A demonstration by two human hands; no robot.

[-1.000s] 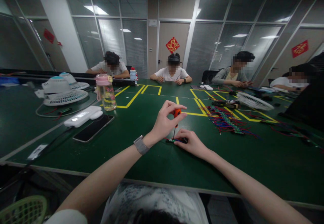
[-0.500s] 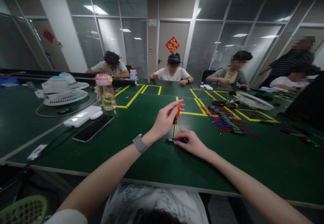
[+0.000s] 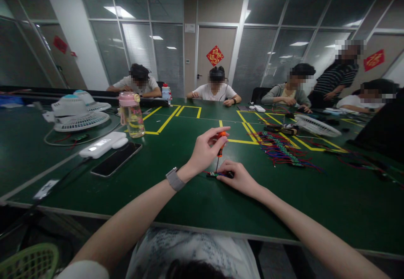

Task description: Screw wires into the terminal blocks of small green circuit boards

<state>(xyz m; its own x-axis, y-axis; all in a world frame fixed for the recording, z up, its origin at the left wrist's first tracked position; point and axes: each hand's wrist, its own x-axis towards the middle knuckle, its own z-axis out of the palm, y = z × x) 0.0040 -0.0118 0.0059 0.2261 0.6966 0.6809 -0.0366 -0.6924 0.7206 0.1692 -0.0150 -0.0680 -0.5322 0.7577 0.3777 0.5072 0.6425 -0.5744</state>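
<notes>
My left hand (image 3: 204, 148) is closed round the orange and black handle of a screwdriver (image 3: 220, 150). The screwdriver stands nearly upright, leaning slightly, and its tip meets a small green circuit board (image 3: 213, 174) on the table. My right hand (image 3: 237, 177) pinches the board's right end from the side. Thin wires and a small dark part show under its fingers. What exactly the fingertips press on is partly hidden.
To the right lies a row of small circuit boards (image 3: 280, 146) with red and blue wires. On the left are a phone (image 3: 116, 160), a white power strip (image 3: 103, 144), a pink-lidded bottle (image 3: 132, 117) and a white fan (image 3: 77, 112). Several people sit across the green table (image 3: 176, 211).
My left fingers have shifted on the handle, and the screwdriver's top leans a little more to the right. My right hand stays put. A standing person at far right has moved left.
</notes>
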